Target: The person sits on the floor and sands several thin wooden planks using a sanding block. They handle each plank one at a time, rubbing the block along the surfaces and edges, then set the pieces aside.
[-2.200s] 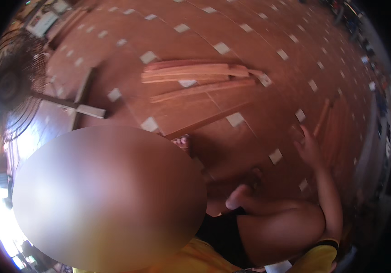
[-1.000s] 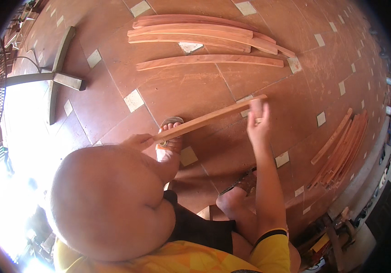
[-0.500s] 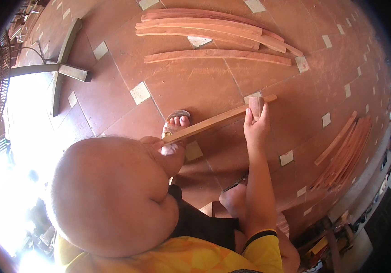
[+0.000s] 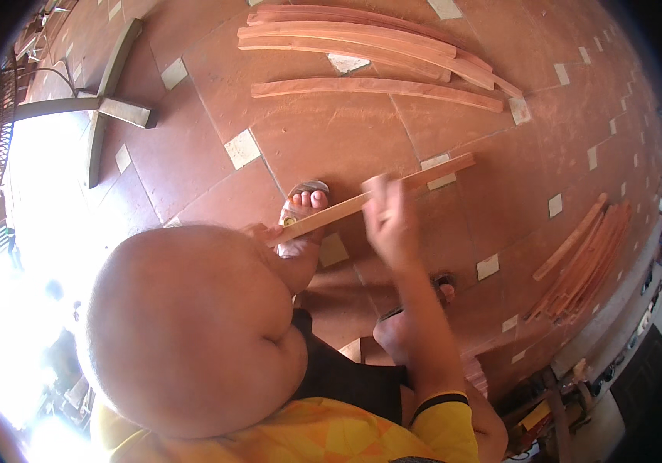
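A long, narrow wooden strip (image 4: pixel 338 210) slants across in front of me, its far end up to the right. Fingers of my left hand (image 4: pixel 261 233) close around its near end, above my sandalled foot (image 4: pixel 300 212); the rest of that hand hides behind my arm. My right hand (image 4: pixel 391 224) is at the middle of the strip, smeared by motion. Its fingers are closed on a small brown block (image 4: pixel 378 187), which is pressed against the strip and also blurred.
Several curved reddish wooden slats (image 4: pixel 377 91) lie on the tiled floor at the far side. Another bundle of slats (image 4: pixel 584 251) lies at the right. At the far left stands a fan with a cross-shaped base (image 4: pixel 103 104). Tools and scraps (image 4: pixel 550 409) sit at the lower right.
My right hand has moved left and toward me along the strip with the block, from near the far end to the middle. My left hand keeps its hold on the near end.
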Motion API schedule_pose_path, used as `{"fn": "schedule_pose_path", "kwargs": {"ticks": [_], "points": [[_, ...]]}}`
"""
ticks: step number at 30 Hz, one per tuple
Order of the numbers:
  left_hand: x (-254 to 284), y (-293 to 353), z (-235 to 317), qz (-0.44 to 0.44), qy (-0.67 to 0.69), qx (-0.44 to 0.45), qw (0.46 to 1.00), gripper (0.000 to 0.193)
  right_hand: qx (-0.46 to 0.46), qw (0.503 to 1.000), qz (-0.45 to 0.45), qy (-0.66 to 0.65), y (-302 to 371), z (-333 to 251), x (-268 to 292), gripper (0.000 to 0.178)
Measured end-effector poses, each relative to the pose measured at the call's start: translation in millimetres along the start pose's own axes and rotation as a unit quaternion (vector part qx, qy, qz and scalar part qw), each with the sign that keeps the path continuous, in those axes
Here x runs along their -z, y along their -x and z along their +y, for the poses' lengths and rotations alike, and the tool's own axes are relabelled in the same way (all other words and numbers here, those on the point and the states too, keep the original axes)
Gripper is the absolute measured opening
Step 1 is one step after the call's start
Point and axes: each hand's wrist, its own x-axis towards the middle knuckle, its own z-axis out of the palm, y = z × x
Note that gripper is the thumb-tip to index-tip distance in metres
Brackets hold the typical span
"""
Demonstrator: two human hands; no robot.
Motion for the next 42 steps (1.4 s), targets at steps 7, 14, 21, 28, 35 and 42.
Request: {"fn": "schedule_pose_path", "kwargs": {"ticks": [7, 14, 21, 28, 35, 42], "points": [[-12, -3, -17, 0.031, 0.191, -0.12, 0.974, 0.022, -0.026, 0.996, 0.069, 0.045, -8, 25, 14, 0.063], [-15, -3, -25, 0.025, 0.222, -0.145, 0.964, 0.022, 0.02, 0.982, -0.185, 0.018, 43, -51, -14, 0.065], [-19, -7, -25, 0.051, 0.233, -0.152, 0.959, 0.022, -0.155, 0.981, 0.087, 0.081, -3, 40, 31, 0.067], [-20, -3, -30, 0.048, 0.246, -0.159, 0.955, 0.023, 0.013, 1.0, -0.019, 0.017, 12, 0, 13, 0.05], [-18, 2, -35, 0.042, 0.25, -0.162, 0.954, 0.023, -0.01, 0.985, -0.171, 0.022, 30, -46, -6, 0.059], [-21, -6, -28, 0.062, 0.254, -0.177, 0.949, 0.024, -0.149, 0.979, 0.099, 0.097, -2, 16, 15, 0.047]]}}
